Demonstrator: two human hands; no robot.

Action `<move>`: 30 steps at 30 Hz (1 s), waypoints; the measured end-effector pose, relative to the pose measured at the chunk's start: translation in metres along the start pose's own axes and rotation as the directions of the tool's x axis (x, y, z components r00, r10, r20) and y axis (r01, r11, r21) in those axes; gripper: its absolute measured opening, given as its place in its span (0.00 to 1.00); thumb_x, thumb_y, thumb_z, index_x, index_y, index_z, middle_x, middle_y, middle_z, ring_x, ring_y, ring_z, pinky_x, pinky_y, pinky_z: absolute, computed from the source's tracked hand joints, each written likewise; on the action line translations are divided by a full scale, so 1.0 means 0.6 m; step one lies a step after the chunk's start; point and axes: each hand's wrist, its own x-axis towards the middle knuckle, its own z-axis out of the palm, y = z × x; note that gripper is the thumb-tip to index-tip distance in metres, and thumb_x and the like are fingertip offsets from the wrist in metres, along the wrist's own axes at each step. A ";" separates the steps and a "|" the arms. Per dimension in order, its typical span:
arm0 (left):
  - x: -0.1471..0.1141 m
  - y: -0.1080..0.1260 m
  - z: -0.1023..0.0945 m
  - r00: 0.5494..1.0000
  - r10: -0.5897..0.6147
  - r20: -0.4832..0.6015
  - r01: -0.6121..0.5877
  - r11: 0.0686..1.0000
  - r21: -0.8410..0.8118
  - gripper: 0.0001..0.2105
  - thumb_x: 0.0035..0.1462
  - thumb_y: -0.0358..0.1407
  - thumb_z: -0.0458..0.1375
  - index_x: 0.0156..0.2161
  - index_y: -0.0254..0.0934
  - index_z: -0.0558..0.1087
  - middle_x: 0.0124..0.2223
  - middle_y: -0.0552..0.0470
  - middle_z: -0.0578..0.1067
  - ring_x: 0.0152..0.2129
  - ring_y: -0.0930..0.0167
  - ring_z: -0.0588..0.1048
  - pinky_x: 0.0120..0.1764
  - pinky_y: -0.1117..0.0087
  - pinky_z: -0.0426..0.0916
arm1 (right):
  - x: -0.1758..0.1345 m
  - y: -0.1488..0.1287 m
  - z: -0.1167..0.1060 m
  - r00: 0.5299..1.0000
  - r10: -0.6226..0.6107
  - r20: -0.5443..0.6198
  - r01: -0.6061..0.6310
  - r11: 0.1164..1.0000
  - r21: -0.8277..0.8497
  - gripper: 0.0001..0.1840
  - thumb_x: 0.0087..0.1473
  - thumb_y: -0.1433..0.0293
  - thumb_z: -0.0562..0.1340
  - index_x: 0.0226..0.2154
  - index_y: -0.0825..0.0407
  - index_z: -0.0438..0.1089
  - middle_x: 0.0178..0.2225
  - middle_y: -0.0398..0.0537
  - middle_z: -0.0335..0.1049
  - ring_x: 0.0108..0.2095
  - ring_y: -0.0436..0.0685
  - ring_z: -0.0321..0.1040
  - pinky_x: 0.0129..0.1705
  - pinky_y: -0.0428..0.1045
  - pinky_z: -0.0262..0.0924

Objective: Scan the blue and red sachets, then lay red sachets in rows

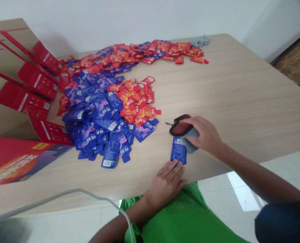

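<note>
Near the table's front edge a flat blue packet [178,148] lies with its printed text and barcode facing up. My left hand [168,180] rests flat with fingers stretched over the packet's lower end. Just beyond it, my right hand [206,133] is closed around a black-rimmed object [181,125] with a reddish inner face and a short thin tip pointing left. Grey material, perhaps cloth, shows below the rim and hangs over the packet's upper right side; its exact kind I cannot tell. My right fingertips are partly hidden behind it.
A heap of blue packets [99,118] lies left of my hands, beside red-orange packets [137,101]. A long mixed row [129,55] runs along the wall to a grey cloth [200,42]. Open red cardboard boxes [35,81] stand at left. A white cable [74,191] crosses the front.
</note>
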 end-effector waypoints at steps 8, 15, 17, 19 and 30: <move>-0.003 -0.001 -0.011 0.997 0.023 0.068 -0.024 1.000 0.013 0.33 0.70 0.55 0.54 0.67 0.30 0.68 0.69 0.43 0.71 0.68 0.59 0.68 0.68 0.57 0.67 | -0.056 -0.007 0.088 0.955 -0.146 0.258 0.146 0.989 0.020 0.22 0.59 0.68 0.67 0.56 0.52 0.73 0.50 0.56 0.77 0.50 0.66 0.72 0.54 0.59 0.66; -0.004 -0.008 -0.010 0.994 0.049 0.095 -0.054 0.997 0.048 0.30 0.72 0.50 0.55 0.68 0.32 0.66 0.72 0.48 0.67 0.72 0.63 0.61 0.72 0.59 0.61 | 0.039 0.081 0.033 0.996 0.055 0.065 -0.042 0.982 -0.186 0.26 0.57 0.72 0.66 0.59 0.52 0.70 0.53 0.59 0.76 0.53 0.70 0.71 0.56 0.62 0.65; -0.003 -0.006 -0.009 0.996 0.050 0.068 -0.053 0.997 0.047 0.28 0.72 0.50 0.55 0.68 0.31 0.67 0.71 0.47 0.68 0.72 0.62 0.62 0.72 0.59 0.61 | 0.030 0.052 0.010 0.994 0.084 -0.077 -0.092 0.990 -0.106 0.27 0.58 0.71 0.65 0.60 0.51 0.69 0.55 0.58 0.76 0.54 0.69 0.71 0.58 0.62 0.65; -0.003 -0.004 -0.009 0.997 0.051 0.056 -0.053 0.998 0.036 0.28 0.72 0.49 0.56 0.67 0.31 0.68 0.71 0.47 0.69 0.71 0.61 0.64 0.71 0.58 0.62 | 0.001 0.008 0.002 0.997 0.047 -0.061 -0.048 0.999 -0.012 0.27 0.59 0.70 0.64 0.60 0.49 0.68 0.54 0.56 0.76 0.54 0.67 0.71 0.58 0.60 0.65; -0.007 -0.004 -0.004 0.997 0.052 0.064 -0.052 0.999 0.012 0.28 0.72 0.47 0.56 0.68 0.30 0.67 0.71 0.45 0.68 0.70 0.60 0.64 0.70 0.57 0.65 | -0.032 0.019 0.087 0.958 -0.083 0.274 0.089 0.996 -0.013 0.25 0.58 0.70 0.68 0.57 0.52 0.72 0.51 0.57 0.77 0.51 0.67 0.72 0.54 0.60 0.67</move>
